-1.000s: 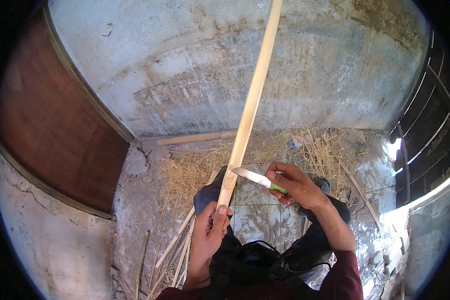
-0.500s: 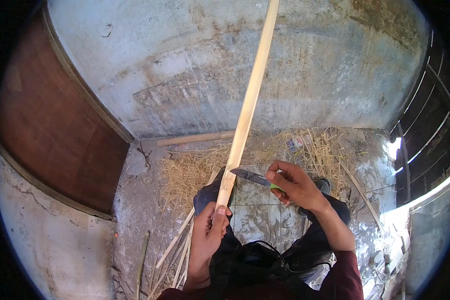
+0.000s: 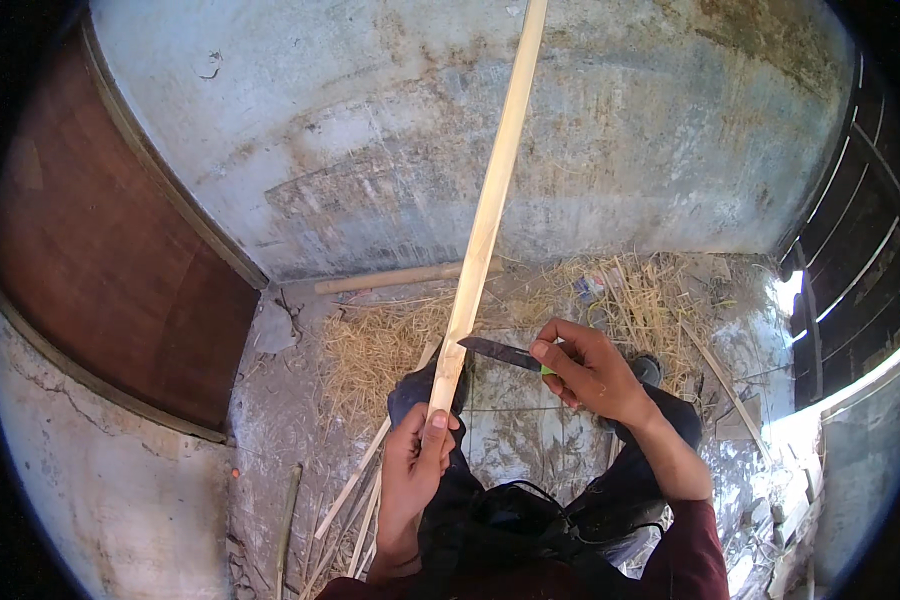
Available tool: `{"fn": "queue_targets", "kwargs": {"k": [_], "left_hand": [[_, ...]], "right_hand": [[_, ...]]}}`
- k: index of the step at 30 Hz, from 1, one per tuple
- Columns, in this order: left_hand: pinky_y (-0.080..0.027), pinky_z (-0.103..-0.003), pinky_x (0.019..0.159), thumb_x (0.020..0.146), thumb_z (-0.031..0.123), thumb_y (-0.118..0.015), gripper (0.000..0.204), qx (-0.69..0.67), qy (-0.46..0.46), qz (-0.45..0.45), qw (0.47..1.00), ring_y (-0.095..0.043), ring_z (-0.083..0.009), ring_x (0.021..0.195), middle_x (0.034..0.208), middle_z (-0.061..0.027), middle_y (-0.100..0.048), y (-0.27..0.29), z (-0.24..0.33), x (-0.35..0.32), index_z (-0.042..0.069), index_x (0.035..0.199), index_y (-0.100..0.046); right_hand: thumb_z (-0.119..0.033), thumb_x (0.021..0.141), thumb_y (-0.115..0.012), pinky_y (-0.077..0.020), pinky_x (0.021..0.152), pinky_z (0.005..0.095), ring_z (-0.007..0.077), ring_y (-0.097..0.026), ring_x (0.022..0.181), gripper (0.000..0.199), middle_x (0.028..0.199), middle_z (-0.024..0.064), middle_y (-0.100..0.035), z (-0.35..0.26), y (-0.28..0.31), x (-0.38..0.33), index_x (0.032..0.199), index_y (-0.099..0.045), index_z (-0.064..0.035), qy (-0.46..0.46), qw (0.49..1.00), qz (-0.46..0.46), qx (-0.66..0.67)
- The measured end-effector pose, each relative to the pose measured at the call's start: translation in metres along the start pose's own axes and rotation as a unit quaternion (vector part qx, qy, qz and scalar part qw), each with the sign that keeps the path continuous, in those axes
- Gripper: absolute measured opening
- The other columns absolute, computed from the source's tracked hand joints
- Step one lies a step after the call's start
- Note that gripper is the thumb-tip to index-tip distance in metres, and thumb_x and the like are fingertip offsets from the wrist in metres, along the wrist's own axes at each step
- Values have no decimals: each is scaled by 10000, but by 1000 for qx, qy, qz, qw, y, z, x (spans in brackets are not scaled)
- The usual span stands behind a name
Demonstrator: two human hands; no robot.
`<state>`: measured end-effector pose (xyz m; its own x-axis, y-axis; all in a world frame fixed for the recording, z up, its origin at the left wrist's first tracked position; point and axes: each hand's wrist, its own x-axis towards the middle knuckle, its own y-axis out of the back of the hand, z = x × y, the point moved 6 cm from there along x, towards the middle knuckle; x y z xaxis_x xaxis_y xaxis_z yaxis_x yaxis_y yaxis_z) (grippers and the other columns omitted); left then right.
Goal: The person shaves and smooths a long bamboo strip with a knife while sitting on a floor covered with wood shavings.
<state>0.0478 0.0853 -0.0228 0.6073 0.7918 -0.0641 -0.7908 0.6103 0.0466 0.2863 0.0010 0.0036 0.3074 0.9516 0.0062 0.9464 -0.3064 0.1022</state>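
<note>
The left hand [image 3: 416, 462] pinches the lower end of a long wooden strip [image 3: 492, 200]; the right hand [image 3: 592, 378] grips a green-handled knife [image 3: 505, 353], its tip at the strip's edge. A glancing blade could slip toward the left hand. The strip looks pale yellow and narrow, roughly marked near the tip, slanting up before a stained wall [image 3: 370, 150], above scattered straw [image 3: 375, 350].

A brown panel [image 3: 100, 230] adjoins a stained wall [image 3: 390, 150]
</note>
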Motion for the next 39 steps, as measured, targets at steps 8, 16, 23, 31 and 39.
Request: {"fn": "queue_targets", "kwargs": {"k": [8,16,23,31,39], "left_hand": [[-310,-215,519,1158,305,-543,319,4,0,1,1000,-388,-9,587,694,71,-452,-1,0,1,31,1030,-642],[-312,-212,516,1161,274,-536,297,5,9,0,1000,-402,-8,588,695,67,-466,-2,-3,3,30,1030,-645],[-310,-212,509,1161,258,-533,287,4,9,-6,1000,-398,-7,577,692,66,-467,-2,-8,5,27,1033,-644],[-350,-222,491,1163,338,-524,338,23,-4,-18,1000,-418,-20,540,681,60,-471,-2,-15,7,47,1019,-620],[-339,-222,494,1164,328,-521,330,20,-3,-17,1000,-414,-18,546,683,60,-470,-1,-15,4,49,1019,-621]], "right_hand": [[-278,1131,-600,-375,470,274,53,-487,490,264,607,-12,-553,1,2,0,1047,-623,-29,7,1000,9,-5],[-254,1110,-629,-375,476,300,71,-504,490,218,578,20,-552,-4,6,-2,1050,-640,-45,-7,999,34,-37],[-207,1101,-633,-407,508,304,86,-563,526,209,597,27,-553,-11,9,-3,1016,-614,-17,106,973,87,-184],[-196,1051,-686,-409,539,407,256,-477,518,173,638,163,-509,-9,12,0,1012,-644,-33,96,976,101,-170],[-189,1046,-690,-437,557,445,378,-574,551,151,677,195,-572,-20,11,-5,1009,-662,-46,120,961,116,-221]]}}
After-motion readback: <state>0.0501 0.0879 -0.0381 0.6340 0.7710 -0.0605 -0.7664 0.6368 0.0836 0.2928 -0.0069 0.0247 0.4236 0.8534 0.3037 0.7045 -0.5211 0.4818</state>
